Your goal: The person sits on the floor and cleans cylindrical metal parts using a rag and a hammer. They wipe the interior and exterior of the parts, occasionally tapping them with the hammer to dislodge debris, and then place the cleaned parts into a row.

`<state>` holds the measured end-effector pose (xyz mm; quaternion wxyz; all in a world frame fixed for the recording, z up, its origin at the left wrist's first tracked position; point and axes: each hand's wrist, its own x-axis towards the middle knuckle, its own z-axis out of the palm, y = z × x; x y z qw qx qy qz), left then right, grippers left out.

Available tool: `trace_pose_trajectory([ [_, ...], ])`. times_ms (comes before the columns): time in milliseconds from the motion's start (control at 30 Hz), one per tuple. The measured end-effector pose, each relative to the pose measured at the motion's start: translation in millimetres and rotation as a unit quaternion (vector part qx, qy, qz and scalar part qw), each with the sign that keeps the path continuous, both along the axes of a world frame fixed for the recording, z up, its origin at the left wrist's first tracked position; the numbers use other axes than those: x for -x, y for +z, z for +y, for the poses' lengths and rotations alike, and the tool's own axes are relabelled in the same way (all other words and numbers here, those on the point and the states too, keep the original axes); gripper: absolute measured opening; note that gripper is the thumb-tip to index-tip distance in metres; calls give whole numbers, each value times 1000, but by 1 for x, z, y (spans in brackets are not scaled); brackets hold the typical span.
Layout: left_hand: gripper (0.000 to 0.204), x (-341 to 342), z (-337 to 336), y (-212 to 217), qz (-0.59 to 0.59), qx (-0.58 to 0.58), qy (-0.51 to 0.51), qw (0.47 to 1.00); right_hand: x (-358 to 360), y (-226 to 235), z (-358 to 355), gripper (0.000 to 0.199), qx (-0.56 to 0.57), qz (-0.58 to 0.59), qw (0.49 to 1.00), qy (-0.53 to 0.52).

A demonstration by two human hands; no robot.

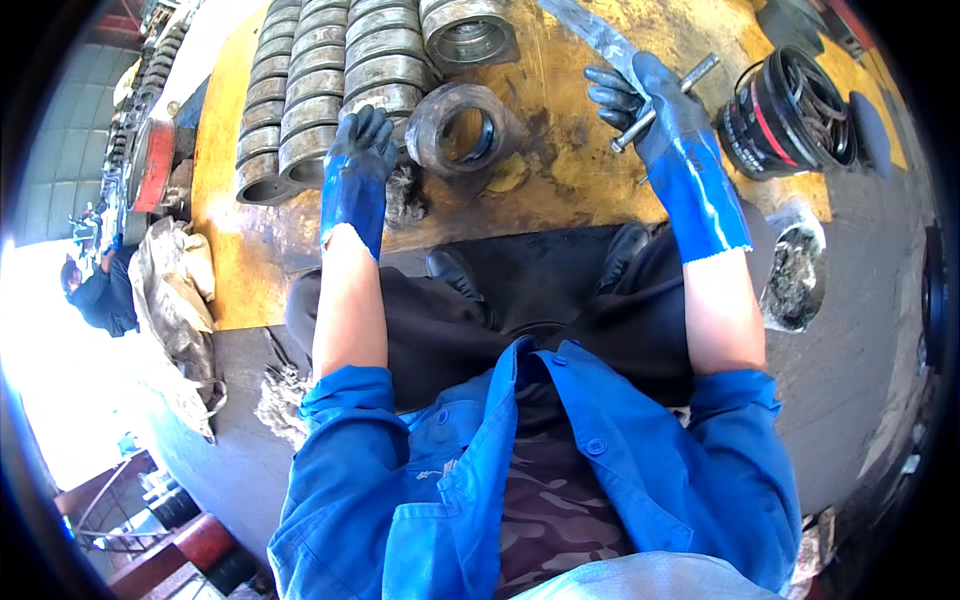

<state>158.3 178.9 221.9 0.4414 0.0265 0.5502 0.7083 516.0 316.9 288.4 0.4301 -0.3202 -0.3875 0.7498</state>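
Both my hands wear blue rubber gloves with dark, soiled fingers. My right hand (pixel 672 120) is closed around a short metal rod (pixel 697 74), whose ends stick out on both sides of the fist. A flat grey metal strip (pixel 597 35) runs up from between its thumb and fingers. My left hand (pixel 361 160) is open, fingers loosely bent, with nothing visible in it. It is beside the near ends of the rows of metal rings (pixel 310 115). Just right of it, a single thick metal ring (pixel 428 135) rests on the yellow, oil-stained surface (pixel 560 200).
A black bucket (pixel 745 130) with a red band holds ring-like parts at the right. Below it sits a pale container (pixel 800 270) with dark, dirty contents. Cloth (pixel 175 290) lies at the left edge, and another person (pixel 105 290) is farther left.
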Motion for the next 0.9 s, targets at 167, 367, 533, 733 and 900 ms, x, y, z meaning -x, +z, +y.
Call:
trace_pose_trajectory([
  [167, 49, 3, -2, -10, 12, 41, -5, 999, -14, -11, 11, 60, -31, 22, 998, 42],
  [367, 53, 26, 3, -37, 39, 64, -13, 997, -17, 7, 14, 38, 62, 213, 964, 146],
  [533, 25, 86, 23, -121, -8, 109, -70, 992, -25, 10, 1, 59, 31, 118, 992, 29],
  [733, 56, 164, 7, -178, 192, 262, -119, 938, -32, 1, 11, 66, -3, 38, 999, 19],
  [900, 48, 99, 55, -217, 138, 250, -128, 950, -46, 2, 5, 74, -9, -2, 1000, -13],
])
